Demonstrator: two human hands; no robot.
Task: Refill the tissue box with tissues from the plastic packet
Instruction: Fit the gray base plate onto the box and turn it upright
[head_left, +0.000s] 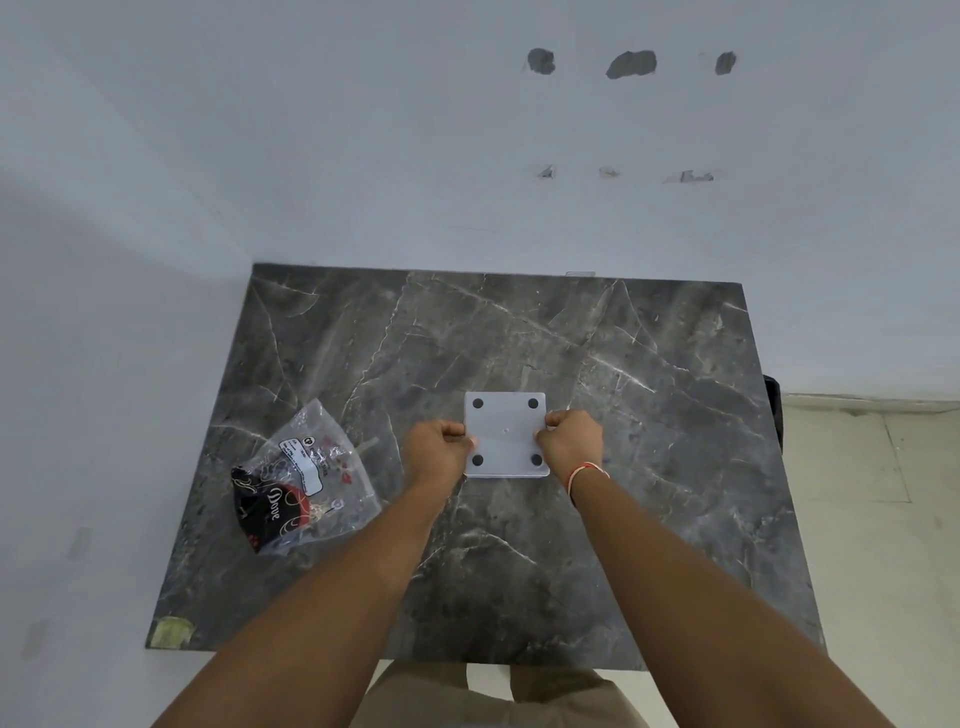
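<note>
Gripping the white tissue box (506, 434) w/ both hands, left (438, 448) & right (570, 440) closed on its sides, mid-tabletop (649, 415); four-dot face up. Plastic packet (306, 475) lies well left.

The square white plastic tissue box (506, 434) sits upside down near the middle of the dark marbled desk (649, 415), its flat base showing four dark round feet, one at each corner. Well off to its left lies the crumpled clear plastic packet (306, 478), printed in black and red, flat and slack.
</note>
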